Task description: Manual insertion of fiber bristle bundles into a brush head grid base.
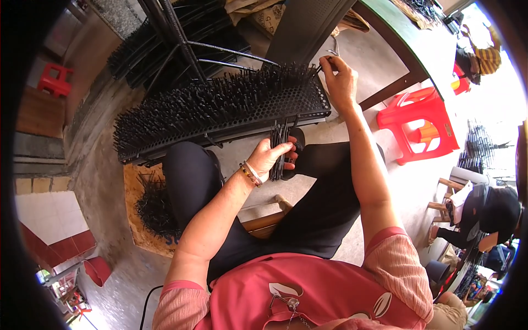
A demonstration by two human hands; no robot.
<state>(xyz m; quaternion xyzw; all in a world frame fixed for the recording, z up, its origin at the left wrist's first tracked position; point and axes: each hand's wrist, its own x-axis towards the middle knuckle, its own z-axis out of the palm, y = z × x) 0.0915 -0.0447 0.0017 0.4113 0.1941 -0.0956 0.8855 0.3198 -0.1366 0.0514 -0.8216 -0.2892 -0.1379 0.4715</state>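
Observation:
A long black perforated rack stretches across in front of my knees. Thin black rods stand densely in its holes, while the holes along its near edge and right end show bare. My left hand is closed round a bundle of thin black rods, held upright just below the rack's near side. At the rack's far right corner, my right hand pinches what looks like one thin black rod between thumb and forefinger. Its lower tip is too small to place exactly.
Beside my left knee, an open cardboard box holds a tangle of black rods. Further black racks lie behind a dark metal frame. A table and a red plastic stool stand right. Other people are at the far right.

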